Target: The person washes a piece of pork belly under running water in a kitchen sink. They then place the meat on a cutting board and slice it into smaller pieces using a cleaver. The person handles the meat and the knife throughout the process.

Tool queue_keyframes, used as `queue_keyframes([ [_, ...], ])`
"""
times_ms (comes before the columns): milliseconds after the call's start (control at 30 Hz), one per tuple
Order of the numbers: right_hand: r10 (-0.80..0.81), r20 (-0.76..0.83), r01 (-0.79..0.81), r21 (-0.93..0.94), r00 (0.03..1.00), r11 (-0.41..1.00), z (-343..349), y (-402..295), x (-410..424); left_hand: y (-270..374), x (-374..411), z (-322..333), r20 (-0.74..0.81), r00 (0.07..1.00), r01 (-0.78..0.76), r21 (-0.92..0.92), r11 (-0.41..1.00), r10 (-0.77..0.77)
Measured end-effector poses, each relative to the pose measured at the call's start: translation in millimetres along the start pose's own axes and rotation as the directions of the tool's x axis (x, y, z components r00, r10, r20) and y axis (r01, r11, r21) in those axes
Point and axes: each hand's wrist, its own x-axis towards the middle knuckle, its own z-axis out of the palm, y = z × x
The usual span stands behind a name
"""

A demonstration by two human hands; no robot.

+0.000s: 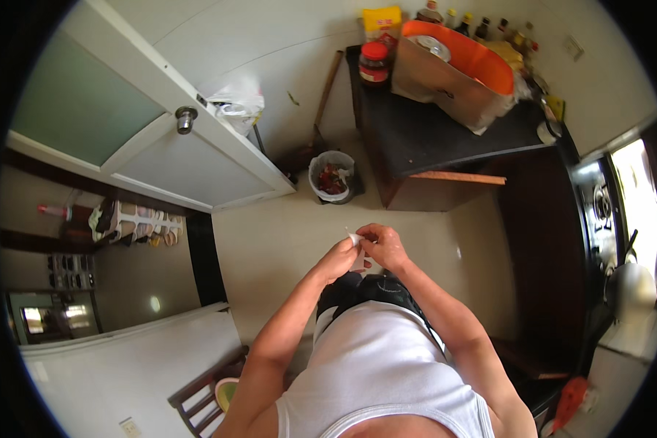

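In front of my waist, my two hands meet over a small piece of thin white material (355, 238), perhaps tissue or plastic. My left hand (338, 260) grips it from the left, and a pale part of it shows below the fingers. From the right, the fingertips of my right hand (384, 247) pinch its upper edge. A thin twisted tip sticks up from the piece. The fingers hide much of it, so its full shape is unclear. Beyond my hands, a lined trash bin (332, 176) with red and brown scraps stands on the floor.
Ahead on the right is a black countertop (416, 134) carrying a paper bag (443, 87), a red-lidded jar (374, 63) and several bottles. A white door (189, 159) stands ajar on the left. Behind the bin leans a wooden-handled broom (328, 90). At right sits a gas stove (601, 202).
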Motion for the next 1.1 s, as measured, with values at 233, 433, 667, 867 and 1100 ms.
queue_keyframes([
  [233, 0.166, 0.099, -0.174, 0.084, 0.981, 0.981, 31.2, -9.1, 105.3, 4.1, 49.9, -78.7, -0.137, 0.991, -0.016, -0.129, 0.991, -0.002],
  [433, 0.111, -0.022, -0.112, -0.071, 0.994, 0.991, 65.0, 1.5, 219.1, 7.1, 105.7, -169.0, -0.386, 0.923, -0.075, -0.215, 0.974, -0.014],
  [667, 0.006, -0.132, -0.038, -0.240, 0.991, 0.970, 82.6, -3.2, 314.3, 3.0, 175.1, -265.2, -0.469, 0.883, -0.091, -0.146, 0.985, 0.012],
  [867, 0.279, -0.061, -0.279, 0.003, 0.958, 0.960, 62.7, -12.6, 294.5, 30.9, 180.9, -290.8, -0.326, 0.930, 0.055, -0.334, 0.941, -0.170],
  [1100, 0.338, -0.162, -0.284, 0.285, 0.927, 0.916, 19.6, -18.6, 198.7, 45.9, 188.4, -217.8, -0.153, 0.988, -0.008, -0.159, 0.987, -0.017],
])
